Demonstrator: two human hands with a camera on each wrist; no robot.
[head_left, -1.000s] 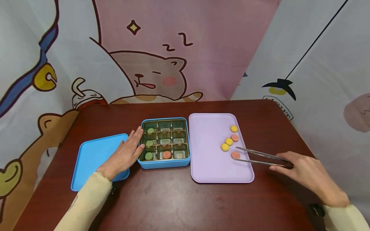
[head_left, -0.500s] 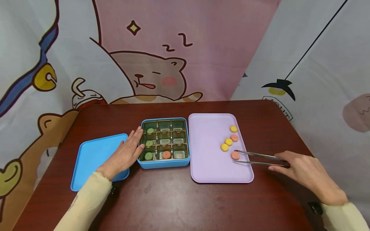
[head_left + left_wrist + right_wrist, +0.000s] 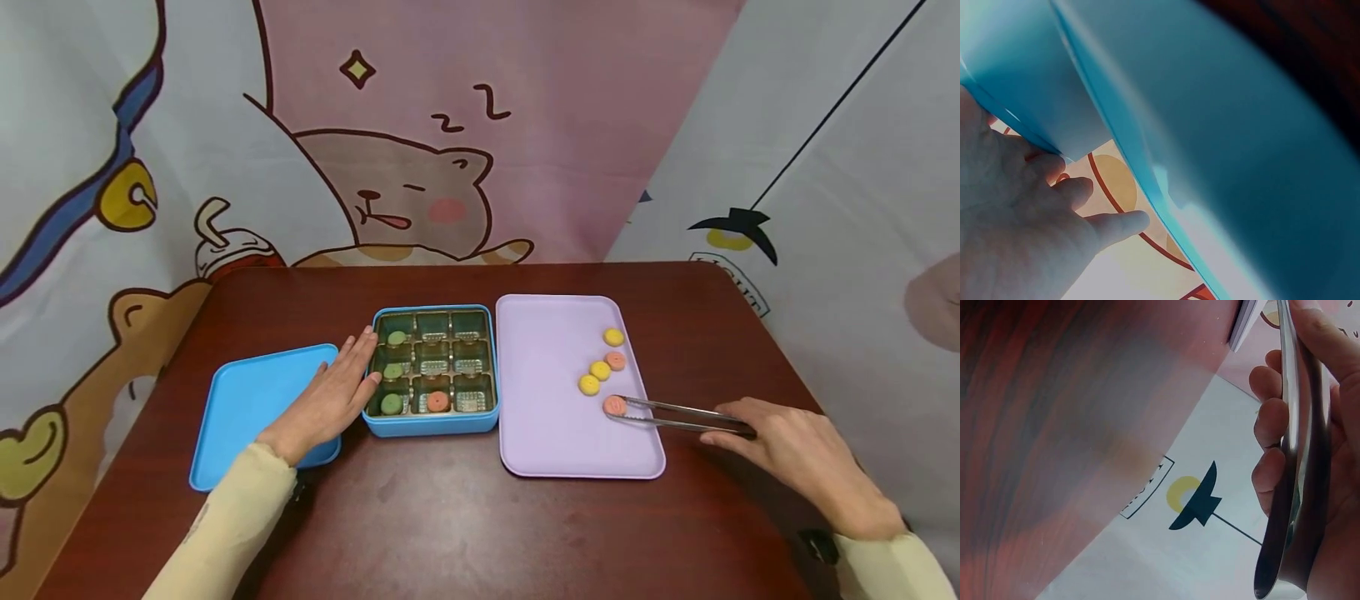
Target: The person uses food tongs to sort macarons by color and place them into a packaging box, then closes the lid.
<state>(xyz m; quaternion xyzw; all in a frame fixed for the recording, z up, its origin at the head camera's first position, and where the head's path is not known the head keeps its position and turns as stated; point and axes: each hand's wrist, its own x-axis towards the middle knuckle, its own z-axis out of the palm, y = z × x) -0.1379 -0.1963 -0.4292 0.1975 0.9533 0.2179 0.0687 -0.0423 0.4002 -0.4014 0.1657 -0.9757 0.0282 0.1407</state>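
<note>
My right hand (image 3: 787, 454) grips metal tongs (image 3: 693, 417), whose tips stand on both sides of a pink round cookie-like piece (image 3: 615, 406) on the lilac tray (image 3: 540, 442). In the right wrist view the fingers wrap the tongs (image 3: 1291, 462). Three yellow pieces (image 3: 588, 385) and another pink piece (image 3: 616, 361) lie farther back on that tray. My left hand (image 3: 322, 408), fingers straight, rests against the left side of the blue box (image 3: 431, 427). Inside the box, a divided insert holds green pieces (image 3: 392, 404) in its left column and a pink piece (image 3: 438, 402) in the front middle compartment.
A blue lid (image 3: 247, 400) lies on the dark wooden table (image 3: 465, 533), left of the box and partly under my left forearm. Behind the table hangs a cloth (image 3: 570, 125) printed with cartoon animals. The box and tray stand side by side.
The tong tips have shifted and narrowed around the near pink piece. My left hand stays at the box. The head view has turned slightly left.
</note>
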